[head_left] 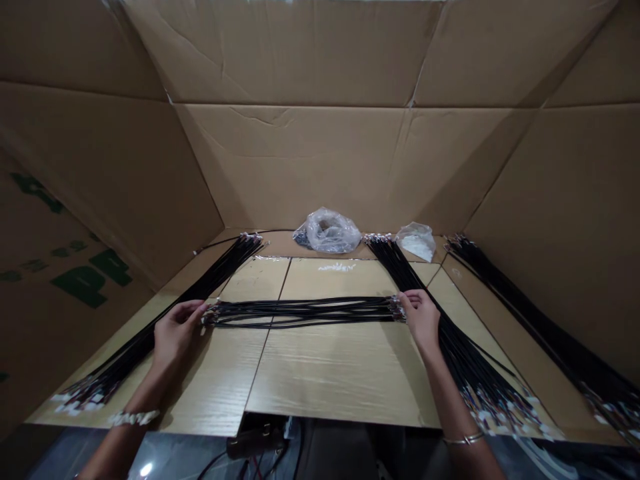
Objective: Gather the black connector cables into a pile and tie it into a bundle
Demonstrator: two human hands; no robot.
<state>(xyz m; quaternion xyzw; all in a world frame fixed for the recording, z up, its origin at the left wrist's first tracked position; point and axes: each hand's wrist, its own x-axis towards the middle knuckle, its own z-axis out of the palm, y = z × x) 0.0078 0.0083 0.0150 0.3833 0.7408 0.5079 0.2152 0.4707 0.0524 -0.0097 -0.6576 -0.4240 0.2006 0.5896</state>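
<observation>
A flat bundle of black cables (pixel 305 312) stretches sideways across the middle of the table, with small connectors and coloured wire ends at both ends. My left hand (pixel 176 328) pinches at the left end of this bundle, thumb and forefinger closed by the connectors. At the opposite end, my right hand (pixel 421 319) is closed with thumb and fingertips on the connectors. Another cable bundle (pixel 200 287) lies slanting behind my left hand, partly hidden by it. A third bundle (pixel 457 350) runs slanting past my right hand, its near ends fanned out with white connectors.
Cardboard walls (pixel 320 167) enclose the back and sides of the table (pixel 325 380). At the back lie a clear bag with a coil (pixel 330 230) and a small bag of white pieces (pixel 417 241). More dark cables (pixel 530 313) lie along the right wall.
</observation>
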